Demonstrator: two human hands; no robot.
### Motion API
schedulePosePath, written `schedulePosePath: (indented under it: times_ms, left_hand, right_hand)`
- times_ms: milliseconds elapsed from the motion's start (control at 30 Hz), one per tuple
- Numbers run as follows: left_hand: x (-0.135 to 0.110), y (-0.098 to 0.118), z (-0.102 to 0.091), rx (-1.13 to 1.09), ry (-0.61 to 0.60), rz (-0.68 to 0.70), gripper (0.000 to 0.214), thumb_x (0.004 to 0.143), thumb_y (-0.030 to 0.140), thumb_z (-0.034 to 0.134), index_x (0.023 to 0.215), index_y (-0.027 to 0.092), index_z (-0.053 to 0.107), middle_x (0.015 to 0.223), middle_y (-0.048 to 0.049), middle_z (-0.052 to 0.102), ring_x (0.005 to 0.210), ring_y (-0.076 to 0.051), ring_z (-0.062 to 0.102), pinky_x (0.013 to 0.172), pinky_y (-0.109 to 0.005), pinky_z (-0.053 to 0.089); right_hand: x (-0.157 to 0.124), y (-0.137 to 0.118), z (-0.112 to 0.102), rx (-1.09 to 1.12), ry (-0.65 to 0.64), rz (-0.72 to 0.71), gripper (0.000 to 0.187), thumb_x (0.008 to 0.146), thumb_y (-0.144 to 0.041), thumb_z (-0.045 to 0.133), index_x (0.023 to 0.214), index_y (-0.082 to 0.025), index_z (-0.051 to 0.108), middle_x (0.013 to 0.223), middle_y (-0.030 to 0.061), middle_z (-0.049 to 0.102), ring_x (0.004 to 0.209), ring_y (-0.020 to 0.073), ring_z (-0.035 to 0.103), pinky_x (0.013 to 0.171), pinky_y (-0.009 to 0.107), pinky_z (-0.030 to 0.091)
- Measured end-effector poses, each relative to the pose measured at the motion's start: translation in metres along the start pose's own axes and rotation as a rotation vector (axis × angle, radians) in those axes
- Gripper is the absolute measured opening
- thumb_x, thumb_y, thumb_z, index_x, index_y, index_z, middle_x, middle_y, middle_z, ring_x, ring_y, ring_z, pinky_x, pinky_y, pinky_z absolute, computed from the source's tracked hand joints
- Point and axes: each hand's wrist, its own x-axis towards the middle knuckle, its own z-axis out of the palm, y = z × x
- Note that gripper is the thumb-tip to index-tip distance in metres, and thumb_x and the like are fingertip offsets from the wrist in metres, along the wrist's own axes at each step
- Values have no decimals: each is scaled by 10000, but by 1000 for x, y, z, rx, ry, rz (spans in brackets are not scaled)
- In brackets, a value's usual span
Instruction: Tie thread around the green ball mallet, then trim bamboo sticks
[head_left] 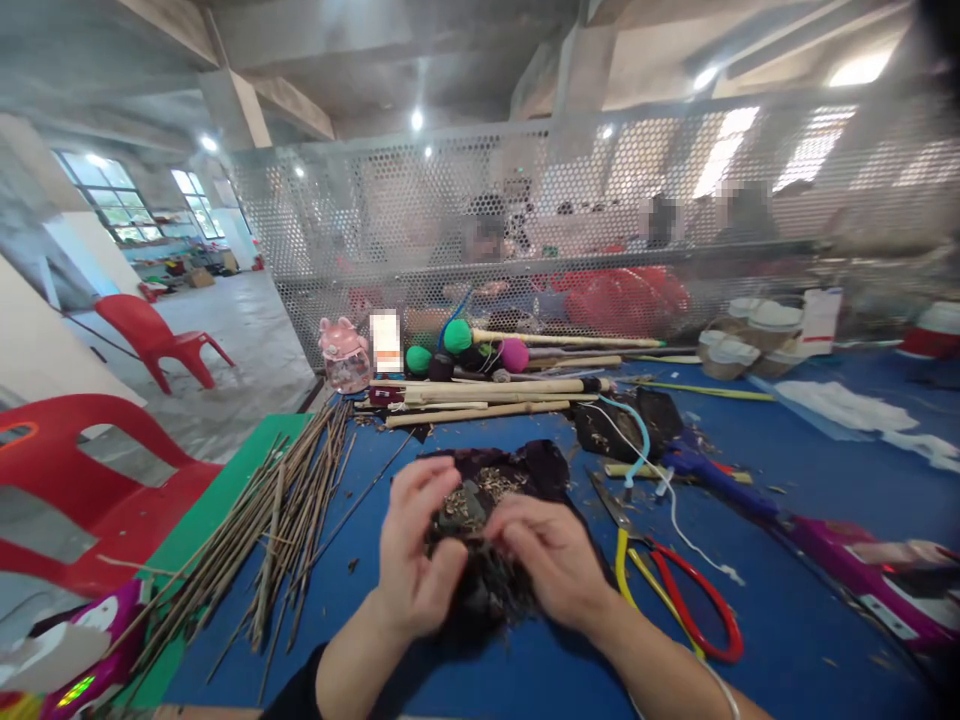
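Saw plain blue on the table (787,630), bright green on the mat (262,432). Noted black on the cloth (546,462), mottled tan and grey among the scraps (499,483). Found brown on the twigs (281,520), silver, red and yellow on the scissors (611,503), light blue on the cord (643,440), green and magenta on the balls (457,336), red on the chairs (154,330), grey with rows of round holes on the screen (360,200).

Black sheet (544,462), crumpled, far edge raised, lies on the blue tabletop (795,640). Pale, chaff-like fragments (499,482) are scattered over it; dark fibrous clump (495,590) at near side, blurred.
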Motion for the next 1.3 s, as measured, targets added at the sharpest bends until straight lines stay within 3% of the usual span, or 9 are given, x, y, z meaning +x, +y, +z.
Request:
schedulePosePath:
  times_ms: [100, 233, 333, 400, 733, 900, 1000, 1067, 1300]
  left_hand:
    - [11, -33, -15, 238, 198, -293, 341, 865, 290, 404, 1180, 191, 492, 1124, -118, 551, 992, -204, 531, 831, -343, 448]
    - [15, -82, -29, 655, -167, -548, 358, 834, 305, 449, 1099, 103, 579, 1084, -152, 596, 1028, -232, 537, 924, -337, 397]
    - [11, -101, -25, 790, -489, -650, 338, 793, 339, 514, 1026, 126, 636, 1057, -137, 625, 1003, -230, 561, 911, -306, 399]
    - [11, -104, -18, 836, -560, -685, 264, 796, 329, 504, 925, 171, 671, 968, -100, 662, 929, -212, 593, 860, -287, 421]
    - [17, -100, -23, 1052, -333, -845, 314, 829, 299, 416, 978, 132, 636, 956, -183, 634, 884, -291, 613, 748, -373, 455]
    - [30, -76, -5, 1055, -204, -632, 392, 851, 291, 385, 1182, 116, 500, 1185, -201, 498, 994, -271, 565, 829, -380, 439]
    - [44, -65, 33, 730, -682, -311, 334, 859, 217, 345, 1026, 127, 620, 1049, -148, 613, 1012, -246, 554, 909, -365, 397]
    - [48, -66, 62, 595, -865, -209, 289, 834, 208, 414, 991, 187, 656, 1036, -75, 651, 974, -188, 580, 901, -277, 407]
    - [51, -89, 128, 448, -1011, -84, 393, 790, 220, 515, 1165, 116, 567, 1271, -132, 528, 1173, -221, 470, 1007, -318, 321]
  right_hand:
    - [10, 4, -28, 323, 387, 88, 328, 831, -433, 492, 651, -182, 600, 508, -15, 507, 427, 78, 436, 387, 183, 329]
    - [23, 9, -67, 642, 693, 143, 334, 809, -452, 495, 609, -186, 519, 436, -52, 423, 358, 57, 356, 347, 164, 259]
    - [27, 16, -82, 760, 739, 247, 318, 808, -443, 484, 616, -190, 483, 434, -63, 400, 346, 56, 338, 331, 159, 231]
    - [28, 20, -84, 792, 737, 306, 307, 807, -443, 481, 631, -192, 479, 438, -66, 406, 347, 56, 343, 329, 157, 231]
    - [29, 30, -83, 737, 718, 330, 302, 787, -497, 500, 732, -201, 520, 538, -50, 546, 408, 78, 484, 354, 180, 314]
    - [29, 28, -81, 791, 725, 355, 291, 792, -482, 500, 744, -196, 526, 541, -51, 560, 417, 78, 500, 360, 175, 324]
    - [29, 26, -81, 825, 727, 347, 277, 797, -465, 502, 746, -193, 527, 539, -53, 558, 419, 76, 500, 360, 170, 327]
    - [29, 24, -81, 840, 738, 349, 270, 802, -452, 498, 743, -190, 529, 535, -53, 553, 418, 75, 498, 359, 168, 328]
    - [30, 23, -80, 850, 755, 367, 260, 833, -405, 457, 724, -183, 537, 518, -48, 545, 405, 76, 489, 339, 163, 317]
